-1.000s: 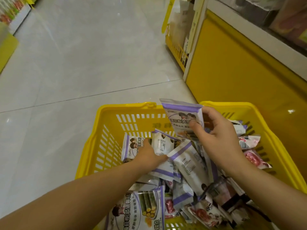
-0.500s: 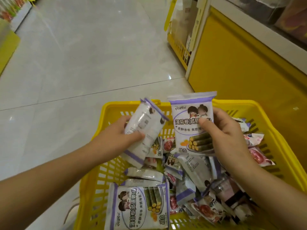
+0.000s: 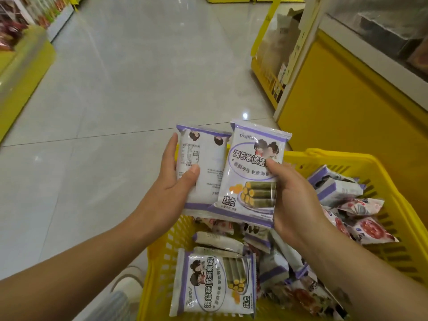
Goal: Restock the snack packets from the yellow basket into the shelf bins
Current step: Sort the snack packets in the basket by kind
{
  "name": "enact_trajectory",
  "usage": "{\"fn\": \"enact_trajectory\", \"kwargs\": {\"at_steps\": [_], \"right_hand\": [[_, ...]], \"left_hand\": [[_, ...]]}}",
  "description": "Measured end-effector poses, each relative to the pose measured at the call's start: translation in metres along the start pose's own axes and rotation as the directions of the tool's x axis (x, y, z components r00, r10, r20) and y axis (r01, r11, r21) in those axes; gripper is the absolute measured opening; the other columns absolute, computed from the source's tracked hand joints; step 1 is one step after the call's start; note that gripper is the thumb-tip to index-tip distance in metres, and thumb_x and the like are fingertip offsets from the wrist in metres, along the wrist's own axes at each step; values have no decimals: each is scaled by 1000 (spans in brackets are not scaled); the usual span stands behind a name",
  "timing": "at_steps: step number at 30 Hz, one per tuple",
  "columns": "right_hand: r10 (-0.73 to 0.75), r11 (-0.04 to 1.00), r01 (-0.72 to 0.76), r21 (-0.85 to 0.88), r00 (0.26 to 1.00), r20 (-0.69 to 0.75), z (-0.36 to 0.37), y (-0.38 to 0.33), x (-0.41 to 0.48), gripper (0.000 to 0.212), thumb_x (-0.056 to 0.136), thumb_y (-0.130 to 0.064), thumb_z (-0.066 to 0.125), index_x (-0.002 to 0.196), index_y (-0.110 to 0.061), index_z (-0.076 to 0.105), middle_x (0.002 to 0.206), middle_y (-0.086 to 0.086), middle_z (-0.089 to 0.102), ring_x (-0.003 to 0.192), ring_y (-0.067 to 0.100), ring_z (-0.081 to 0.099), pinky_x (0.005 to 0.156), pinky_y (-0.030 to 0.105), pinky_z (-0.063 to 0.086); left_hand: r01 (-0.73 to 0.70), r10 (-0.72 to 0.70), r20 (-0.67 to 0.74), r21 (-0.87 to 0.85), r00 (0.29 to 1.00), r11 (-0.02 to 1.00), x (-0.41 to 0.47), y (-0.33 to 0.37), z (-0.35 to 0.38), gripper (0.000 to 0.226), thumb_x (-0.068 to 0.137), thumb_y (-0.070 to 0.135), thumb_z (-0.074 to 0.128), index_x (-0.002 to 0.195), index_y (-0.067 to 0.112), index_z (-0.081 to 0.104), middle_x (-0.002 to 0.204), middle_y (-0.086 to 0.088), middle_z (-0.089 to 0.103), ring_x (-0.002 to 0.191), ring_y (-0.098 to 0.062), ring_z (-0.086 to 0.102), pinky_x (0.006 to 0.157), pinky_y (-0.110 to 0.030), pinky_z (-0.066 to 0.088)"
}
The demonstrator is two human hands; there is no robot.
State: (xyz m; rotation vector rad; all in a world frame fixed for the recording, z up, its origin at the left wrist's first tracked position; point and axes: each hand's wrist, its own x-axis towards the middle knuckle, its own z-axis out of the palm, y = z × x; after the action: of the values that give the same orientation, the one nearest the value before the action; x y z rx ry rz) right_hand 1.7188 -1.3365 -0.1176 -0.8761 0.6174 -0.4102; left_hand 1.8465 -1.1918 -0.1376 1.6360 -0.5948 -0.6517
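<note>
A flat white-and-purple plastic snack packet (image 3: 203,167), printed back to the camera, is held upright above the far left part of the yellow slotted plastic basket (image 3: 370,163). A second white-and-purple snack packet (image 3: 252,167), its front showing green rolls, stands beside it and overlaps its right edge.

The left hand (image 3: 171,181) grips the first packet, thumb on its face and fingers (image 3: 170,147) curled round its left edge. The right hand (image 3: 294,200) pinches the second packet at its right edge, thumb pressed on the front; its other fingers are hidden behind the packet.

Below the 2 held packets, the basket holds a loose heap of more packets. A matching purple packet (image 3: 215,281) lies face up at the near side, and red-and-white packets (image 3: 361,218) lie towards the right wall.

The basket sits on a glossy grey tiled floor (image 3: 139,77). A yellow-fronted shelf unit (image 3: 347,107) stands just to its right, its upper compartments blurred. Another yellow-based shelf (image 3: 23,66) runs along the aisle's left side, well apart.
</note>
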Motion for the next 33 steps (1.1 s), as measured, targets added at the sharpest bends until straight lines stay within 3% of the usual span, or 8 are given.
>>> {"fn": "enact_trajectory", "kwargs": {"at_steps": [4,8,15,18,21,27,29,33], "right_hand": [[-30,990,35,-138,999,37,21,4,6,22,96,-20,51,112,-10,62,89,10,74,67,19,71,52,28,55],[-22,984,36,-177,996,81,43,14,16,22,96,-22,54,116,-15,59,103,11,73,91,29,71,77,46,59],[-59,917,78,-391,996,61,30,36,48,37,84,-49,58,114,-27,57,115,2,68,105,21,66,91,45,52],[-27,508,78,-858,997,75,-9,63,69,25,94,-34,57,118,-31,53,123,-3,60,108,11,58,89,31,48],[213,-5,155,-988,965,151,-37,98,90,73,81,-33,73,143,-23,35,145,3,41,129,19,42,106,38,39],[159,-347,264,-900,962,221,-44,130,114,100,65,-58,76,145,-23,26,138,5,40,124,25,38,103,38,36],[154,-355,299,-886,953,260,-43,134,114,98,66,-62,74,143,-22,29,134,5,41,122,24,37,103,37,37],[106,-97,316,-944,946,306,-29,111,105,98,66,-61,74,144,-22,30,130,0,38,117,18,45,97,31,44]], "left_hand": [[-50,51,28,-34,998,998,-6,9,-3,53,88,46,41,129,67,14,125,35,47,92,10,65,62,-7,50],[-103,108,9,-226,994,969,14,10,-3,91,73,45,76,147,24,28,135,-4,55,81,4,68,70,-17,53],[-109,110,-40,23,993,994,5,3,-26,86,68,33,71,128,68,21,136,8,49,109,-19,64,77,-33,59],[-112,120,-124,69,985,991,7,-6,-38,90,69,35,69,141,55,20,140,6,44,116,-20,60,82,-40,59],[-171,186,-193,95,963,981,6,-9,-46,91,71,32,69,145,48,18,143,7,41,120,-15,57,85,-37,58],[-228,240,-271,73,932,971,9,-13,-54,89,75,22,67,145,43,16,144,7,41,120,-11,57,88,-35,57],[-236,244,-285,64,927,970,9,-14,-55,88,76,21,66,147,39,16,144,6,42,120,-12,58,88,-36,57],[-254,261,-299,62,918,965,9,-15,-56,87,77,19,64,148,34,15,146,4,40,122,-12,56,88,-35,56]]}}
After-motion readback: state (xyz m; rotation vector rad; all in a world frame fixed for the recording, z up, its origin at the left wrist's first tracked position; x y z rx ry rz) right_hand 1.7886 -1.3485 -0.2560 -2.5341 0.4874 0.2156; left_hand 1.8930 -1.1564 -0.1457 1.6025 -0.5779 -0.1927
